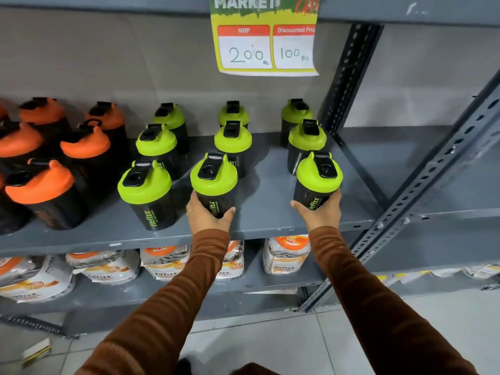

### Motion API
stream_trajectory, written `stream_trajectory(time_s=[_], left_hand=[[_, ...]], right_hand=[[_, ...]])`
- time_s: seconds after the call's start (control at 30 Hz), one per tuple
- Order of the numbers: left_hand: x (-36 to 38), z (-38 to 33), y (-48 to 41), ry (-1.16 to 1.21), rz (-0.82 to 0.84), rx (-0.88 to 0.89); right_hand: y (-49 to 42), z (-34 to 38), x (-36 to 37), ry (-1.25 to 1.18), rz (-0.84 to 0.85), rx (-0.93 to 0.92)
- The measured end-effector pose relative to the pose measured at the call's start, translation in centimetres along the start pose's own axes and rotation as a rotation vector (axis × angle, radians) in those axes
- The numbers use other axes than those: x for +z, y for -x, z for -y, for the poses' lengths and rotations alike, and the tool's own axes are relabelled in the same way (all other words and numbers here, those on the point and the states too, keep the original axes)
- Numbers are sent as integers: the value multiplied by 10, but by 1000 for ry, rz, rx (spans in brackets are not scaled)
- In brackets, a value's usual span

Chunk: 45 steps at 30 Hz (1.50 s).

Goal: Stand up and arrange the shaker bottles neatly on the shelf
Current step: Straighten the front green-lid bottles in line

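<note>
Black shaker bottles with green lids stand upright in three rows on the grey shelf point(265, 207). My left hand point(208, 216) grips the front bottle of the middle row point(213, 182) around its base. My right hand point(320, 212) grips the front bottle of the right row point(318, 177) the same way. Another green-lidded bottle point(147, 193) stands at the front left, untouched. Several orange-lidded bottles point(40, 190) stand further left.
A price sign point(267, 44) hangs from the shelf above. A perforated grey upright point(349, 77) and a slanted brace point(433, 169) bound the shelf on the right. White and orange packets point(165, 262) fill the lower shelf. A small box point(36, 350) lies on the tiled floor.
</note>
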<state>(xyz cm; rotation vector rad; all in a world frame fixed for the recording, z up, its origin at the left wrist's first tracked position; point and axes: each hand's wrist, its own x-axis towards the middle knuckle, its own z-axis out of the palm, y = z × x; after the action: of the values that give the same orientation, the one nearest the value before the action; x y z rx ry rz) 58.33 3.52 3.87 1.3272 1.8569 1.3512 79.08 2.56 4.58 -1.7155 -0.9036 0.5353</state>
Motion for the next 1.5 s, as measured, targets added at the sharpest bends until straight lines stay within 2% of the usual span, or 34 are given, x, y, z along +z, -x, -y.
stream_trajectory(time_s=[0.4, 0.67, 1.5], left_hand=[[8, -12, 2, -104, 234, -3], [-1, -9, 4, -153, 314, -40], [1, -15, 11, -172, 303, -71]], right_hand=[[2, -7, -6, 104, 43, 10], [5, -8, -8, 129, 46, 17], [6, -4, -11, 74, 16, 42]])
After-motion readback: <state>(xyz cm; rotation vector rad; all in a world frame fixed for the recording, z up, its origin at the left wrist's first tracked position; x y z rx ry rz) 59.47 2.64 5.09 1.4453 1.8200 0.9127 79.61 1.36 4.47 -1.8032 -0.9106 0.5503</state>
